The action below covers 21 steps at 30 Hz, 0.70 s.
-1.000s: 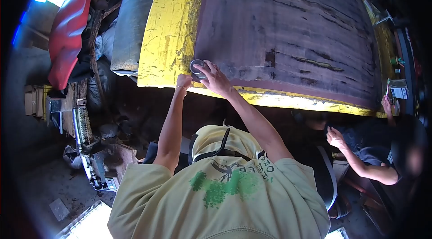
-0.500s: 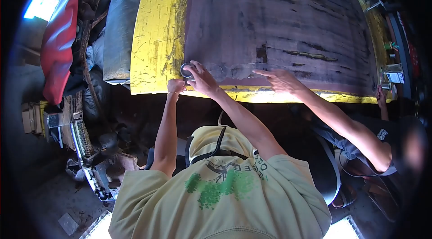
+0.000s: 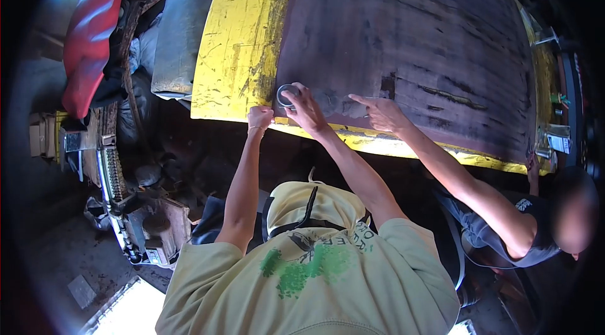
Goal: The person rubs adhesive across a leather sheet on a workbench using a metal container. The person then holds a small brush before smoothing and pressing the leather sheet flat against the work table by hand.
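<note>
My right hand (image 3: 307, 113) is closed around a small round grey thing with a pale rim (image 3: 288, 95), perhaps a tin or ring. It rests on the dark, worn panel (image 3: 353, 32), just right of the yellow band (image 3: 242, 39). Beside it, my left hand (image 3: 260, 117) is a fist at the front corner of the yellow band; whatever its fingers hold is hidden. A co-worker's hand (image 3: 383, 113) reaches in from the right, index finger stretched over a scuffed grey patch (image 3: 340, 105) of the panel.
The co-worker (image 3: 504, 228) stands close on my right, another hand at the panel's far right corner. Small containers (image 3: 558, 143) stand along the right side. On the left are a rolled grey sheet (image 3: 186, 26), red sheeting (image 3: 94, 39) and stacked clutter.
The view has shifted slightly. My right hand has carried the round thing a little right, off the yellow border. The co-worker's pointing finger has moved left over the panel.
</note>
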Each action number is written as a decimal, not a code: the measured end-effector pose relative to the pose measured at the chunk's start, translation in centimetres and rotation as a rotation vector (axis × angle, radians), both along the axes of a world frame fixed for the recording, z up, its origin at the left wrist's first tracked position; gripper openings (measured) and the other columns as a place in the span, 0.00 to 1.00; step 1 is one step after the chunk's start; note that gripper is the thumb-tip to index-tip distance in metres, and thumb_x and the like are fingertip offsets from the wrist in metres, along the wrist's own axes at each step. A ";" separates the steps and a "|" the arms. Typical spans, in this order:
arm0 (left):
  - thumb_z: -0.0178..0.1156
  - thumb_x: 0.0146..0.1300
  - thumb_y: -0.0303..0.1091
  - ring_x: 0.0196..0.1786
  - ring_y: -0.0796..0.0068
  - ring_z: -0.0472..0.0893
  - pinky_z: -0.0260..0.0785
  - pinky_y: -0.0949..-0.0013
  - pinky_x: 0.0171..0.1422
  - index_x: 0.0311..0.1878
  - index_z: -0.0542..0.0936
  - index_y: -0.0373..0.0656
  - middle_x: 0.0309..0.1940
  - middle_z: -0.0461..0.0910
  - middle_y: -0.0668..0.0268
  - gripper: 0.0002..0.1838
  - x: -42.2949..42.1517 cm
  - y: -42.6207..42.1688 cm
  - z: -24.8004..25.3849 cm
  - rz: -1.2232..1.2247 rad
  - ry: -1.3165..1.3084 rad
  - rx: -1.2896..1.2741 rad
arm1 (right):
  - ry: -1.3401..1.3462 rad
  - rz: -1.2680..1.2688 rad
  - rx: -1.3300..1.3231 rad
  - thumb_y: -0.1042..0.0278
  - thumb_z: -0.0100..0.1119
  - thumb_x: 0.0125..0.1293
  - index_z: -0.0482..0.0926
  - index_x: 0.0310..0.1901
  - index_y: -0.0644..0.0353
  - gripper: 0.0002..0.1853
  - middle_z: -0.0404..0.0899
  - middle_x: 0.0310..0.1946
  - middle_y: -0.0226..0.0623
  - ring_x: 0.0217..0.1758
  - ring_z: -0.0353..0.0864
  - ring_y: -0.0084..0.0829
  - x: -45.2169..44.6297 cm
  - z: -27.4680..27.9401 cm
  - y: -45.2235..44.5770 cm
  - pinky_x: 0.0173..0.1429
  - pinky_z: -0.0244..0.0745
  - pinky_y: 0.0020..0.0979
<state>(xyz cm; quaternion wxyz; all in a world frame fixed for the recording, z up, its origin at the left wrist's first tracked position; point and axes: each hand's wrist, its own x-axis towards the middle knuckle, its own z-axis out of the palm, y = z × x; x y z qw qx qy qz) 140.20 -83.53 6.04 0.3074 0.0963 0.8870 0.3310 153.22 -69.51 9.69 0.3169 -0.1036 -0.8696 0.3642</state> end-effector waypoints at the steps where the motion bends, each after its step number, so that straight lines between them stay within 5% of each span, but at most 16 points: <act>1: 0.59 0.50 0.30 0.22 0.74 0.80 0.73 0.73 0.27 0.34 0.82 0.31 0.20 0.80 0.60 0.11 -0.1 0.1 0.2 -0.012 -0.009 -0.039 | 0.010 -0.003 -0.008 0.77 0.67 0.44 0.66 0.56 0.45 0.35 0.64 0.53 0.45 0.52 0.71 0.48 0.2 0.1 0.3 0.49 0.78 0.41; 4: 0.56 0.47 0.34 0.26 0.72 0.83 0.75 0.71 0.39 0.30 0.84 0.37 0.19 0.82 0.60 0.12 0.0 0.0 0.0 0.042 -0.068 -0.011 | -0.030 0.007 -0.060 0.77 0.68 0.43 0.68 0.54 0.46 0.33 0.64 0.53 0.44 0.53 0.71 0.47 0.8 0.6 0.7 0.49 0.78 0.40; 21: 0.57 0.55 0.28 0.25 0.72 0.81 0.74 0.73 0.31 0.34 0.79 0.29 0.23 0.80 0.58 0.10 -0.8 -0.1 1.3 -0.010 -0.301 0.111 | -0.120 -0.167 0.032 0.68 0.69 0.48 0.66 0.56 0.45 0.32 0.65 0.56 0.45 0.54 0.74 0.50 3.5 0.5 4.9 0.50 0.78 0.43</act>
